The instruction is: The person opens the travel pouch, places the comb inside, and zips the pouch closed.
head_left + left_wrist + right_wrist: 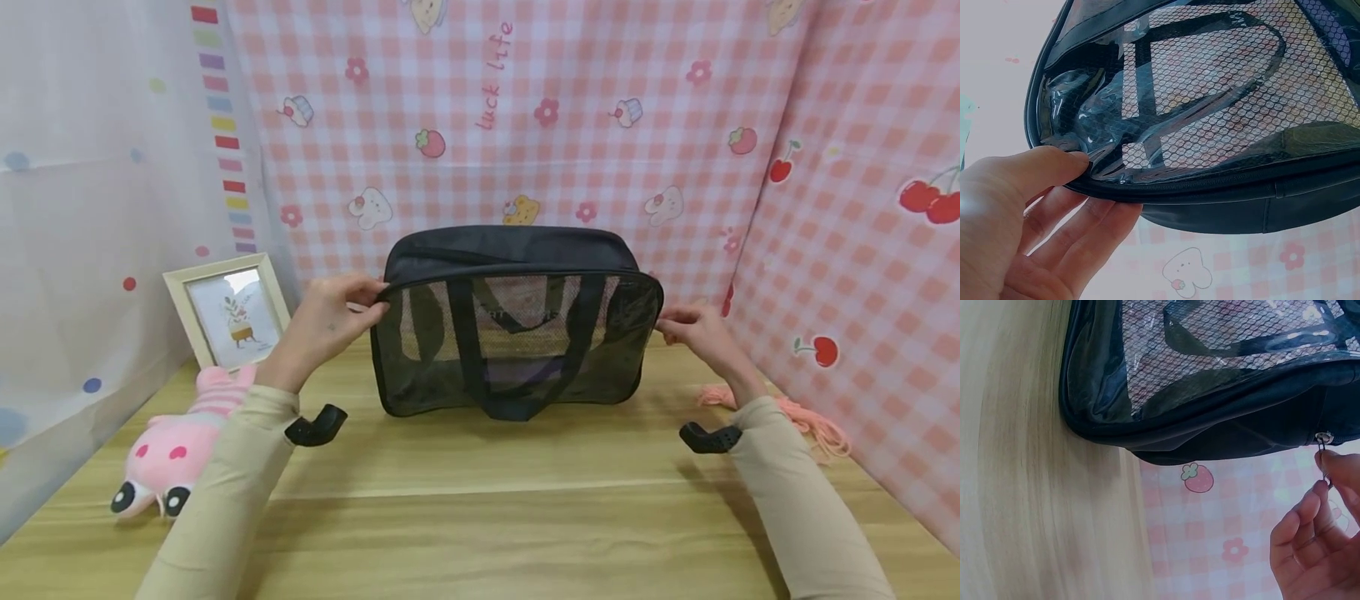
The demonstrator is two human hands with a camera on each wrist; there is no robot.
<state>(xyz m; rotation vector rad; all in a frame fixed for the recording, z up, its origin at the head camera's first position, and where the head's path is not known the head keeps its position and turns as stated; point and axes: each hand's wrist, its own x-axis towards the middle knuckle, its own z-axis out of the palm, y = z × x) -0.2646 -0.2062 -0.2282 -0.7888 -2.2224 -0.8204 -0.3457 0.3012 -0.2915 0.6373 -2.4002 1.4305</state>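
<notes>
A see-through black bag (423, 379) with dark trim, mesh inside and black strap handles (517, 408) stands upright on the table. My left hand (330, 321) pinches its upper left corner; in the left wrist view the thumb (1063, 165) lies on the clear front and the other fingers are behind the edge. At the bag's right side is my right hand (701, 333). The right wrist view shows that hand pinching a metal zipper pull (1324, 439) at the side of the bag. Part of the top opening shows as a dark gap.
On the left a pink plush toy (168, 450) lies on the wooden table (510, 517), in front of a framed picture (238, 321). A bundle of peach-coloured cord (813, 421) lies at the right, by the checked cloth wall (885, 333). Another checked cloth (480, 167) hangs behind the bag.
</notes>
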